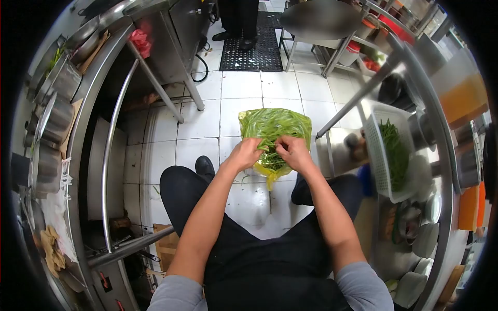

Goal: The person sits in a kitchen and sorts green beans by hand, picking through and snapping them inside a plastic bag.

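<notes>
Between my knees a yellow-green plastic bag (pixel 275 118) sits on the tiled floor, its mouth spread and a twisted yellow end toward me. Inside lie many long thin green vegetables (pixel 272 158) that look like green beans. At the bag's left side, my left hand (pixel 247 153) is closed, with a green bean showing at its fingertips. My right hand (pixel 293 152) is at the bag's right side, thumb and fingers pinched together over the beans. What the right fingers hold is too small to make out. Both hands are close together.
A white plastic basket (pixel 381 150) of similar green vegetables stands on the right shelf. Metal rack posts (pixel 358 101) and a steel rail (pixel 111 155) flank me. Ahead are a black rubber mat (pixel 254 52), another person's legs (pixel 237 18) and a stool (pixel 321 18). Steel pots (pixel 56 116) line the left counter.
</notes>
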The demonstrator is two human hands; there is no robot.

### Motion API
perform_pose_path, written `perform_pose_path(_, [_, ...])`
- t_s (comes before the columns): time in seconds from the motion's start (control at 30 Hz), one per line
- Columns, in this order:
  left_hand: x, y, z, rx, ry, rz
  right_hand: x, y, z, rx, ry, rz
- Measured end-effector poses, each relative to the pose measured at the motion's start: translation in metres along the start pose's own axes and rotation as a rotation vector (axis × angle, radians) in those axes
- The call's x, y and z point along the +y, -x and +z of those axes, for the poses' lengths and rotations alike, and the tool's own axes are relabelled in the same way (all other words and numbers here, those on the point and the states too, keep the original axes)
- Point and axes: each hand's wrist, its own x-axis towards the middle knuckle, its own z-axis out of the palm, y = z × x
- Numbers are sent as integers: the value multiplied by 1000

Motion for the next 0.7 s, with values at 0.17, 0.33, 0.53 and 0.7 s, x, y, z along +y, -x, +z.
perform_pose_path(0.17, [0,0,3,-25,149,85,-2,-10,12,289,265,-50])
perform_pose_path(0.33, [8,-2,-18,-52,498,-321,15,-10,4,115,97,-18])
perform_pose_path(0.53, [13,-2,-23,82,602,-331,2,-2,11,-275,-278,309])
perform_pose_path(0.7, [15,1,-23,101,626,-316,3,4,18,-242,-42,217])
